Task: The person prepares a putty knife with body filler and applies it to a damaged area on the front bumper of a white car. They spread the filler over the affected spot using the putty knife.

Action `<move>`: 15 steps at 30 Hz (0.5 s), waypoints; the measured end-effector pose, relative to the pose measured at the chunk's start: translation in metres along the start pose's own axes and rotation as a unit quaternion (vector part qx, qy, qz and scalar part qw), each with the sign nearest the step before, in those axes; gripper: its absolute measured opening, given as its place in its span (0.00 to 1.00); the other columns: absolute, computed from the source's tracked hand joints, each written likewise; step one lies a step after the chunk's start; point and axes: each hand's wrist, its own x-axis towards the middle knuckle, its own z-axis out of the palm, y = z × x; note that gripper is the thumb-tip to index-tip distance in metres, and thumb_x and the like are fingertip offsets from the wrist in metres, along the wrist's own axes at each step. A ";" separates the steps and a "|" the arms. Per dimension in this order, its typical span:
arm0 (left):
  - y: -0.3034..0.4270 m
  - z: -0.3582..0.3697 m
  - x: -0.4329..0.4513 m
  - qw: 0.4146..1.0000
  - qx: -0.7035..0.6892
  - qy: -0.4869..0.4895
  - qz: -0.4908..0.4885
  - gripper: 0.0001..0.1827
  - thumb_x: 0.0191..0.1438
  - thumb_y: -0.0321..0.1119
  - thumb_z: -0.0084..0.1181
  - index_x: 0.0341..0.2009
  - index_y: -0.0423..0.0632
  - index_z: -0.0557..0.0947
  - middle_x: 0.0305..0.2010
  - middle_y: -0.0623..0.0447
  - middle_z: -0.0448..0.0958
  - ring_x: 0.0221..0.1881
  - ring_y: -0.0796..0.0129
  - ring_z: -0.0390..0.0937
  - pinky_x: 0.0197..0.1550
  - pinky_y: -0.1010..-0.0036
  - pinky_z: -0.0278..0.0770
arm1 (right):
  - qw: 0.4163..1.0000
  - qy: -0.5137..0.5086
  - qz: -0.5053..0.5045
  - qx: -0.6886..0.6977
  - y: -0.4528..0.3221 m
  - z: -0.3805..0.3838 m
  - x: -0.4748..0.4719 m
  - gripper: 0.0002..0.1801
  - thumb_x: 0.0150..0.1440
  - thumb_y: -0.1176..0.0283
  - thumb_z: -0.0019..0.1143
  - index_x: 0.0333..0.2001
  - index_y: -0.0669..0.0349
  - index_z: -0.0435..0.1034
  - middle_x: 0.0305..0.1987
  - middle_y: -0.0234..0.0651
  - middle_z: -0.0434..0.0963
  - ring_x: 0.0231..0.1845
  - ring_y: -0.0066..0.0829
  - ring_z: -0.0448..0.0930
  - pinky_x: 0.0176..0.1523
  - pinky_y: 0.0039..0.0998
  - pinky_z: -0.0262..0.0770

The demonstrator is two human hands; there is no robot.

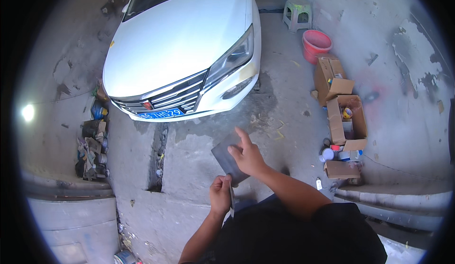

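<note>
My left hand (pixel 221 194) pinches the lower corner of a dark grey sheet (pixel 224 154), which looks like sandpaper. A thin pale strip (pixel 232 205), perhaps a folded edge or another sheet, hangs from the same fingers. Over the right side of the dark sheet is my right hand (pixel 247 155), its thumb and index finger spread apart and the index finger pointing past the sheet's upper edge. The remaining right fingers are mostly hidden. Beyond both hands stands a white car (pixel 177 47), its front facing me. A dull yellowish patch (pixel 247 71) marks its bumper under the headlight (pixel 231 54).
A narrow trench (pixel 159 161) cuts the concrete floor at left. Along the right wall are a plastic stool (pixel 298 14), a red bucket (pixel 317 42), an open cardboard box (pixel 346 120) and a lidded can (pixel 327 154). Clutter (pixel 93 157) lines the left wall.
</note>
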 end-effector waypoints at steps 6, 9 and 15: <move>-0.010 0.060 -0.027 0.998 0.041 -0.046 -0.029 0.19 0.67 0.43 0.47 0.25 0.48 0.73 0.20 0.57 0.71 0.16 0.79 0.65 0.19 0.80 0.63 | 0.999 0.012 -0.025 0.034 0.007 -0.071 0.020 0.36 0.59 0.65 0.56 0.68 0.59 0.51 0.33 0.48 0.80 0.36 0.46 0.82 0.42 0.39 0.75; -0.033 0.111 -0.034 0.999 -0.004 -0.037 -0.033 0.18 0.68 0.46 0.43 0.29 0.49 0.72 0.21 0.56 0.71 0.12 0.79 0.60 0.14 0.81 0.57 | 0.998 -0.031 -0.052 0.010 0.041 -0.138 0.017 0.35 0.61 0.66 0.52 0.68 0.60 0.49 0.34 0.54 0.79 0.37 0.51 0.81 0.42 0.43 0.75; -0.052 0.243 -0.026 0.999 -0.015 -0.021 -0.039 0.15 0.67 0.50 0.45 0.40 0.51 0.68 0.29 0.51 0.72 0.13 0.78 0.60 0.11 0.82 0.54 | 0.992 -0.115 -0.028 0.041 0.133 -0.262 -0.017 0.33 0.62 0.70 0.46 0.68 0.60 0.47 0.33 0.56 0.79 0.33 0.58 0.79 0.38 0.50 0.73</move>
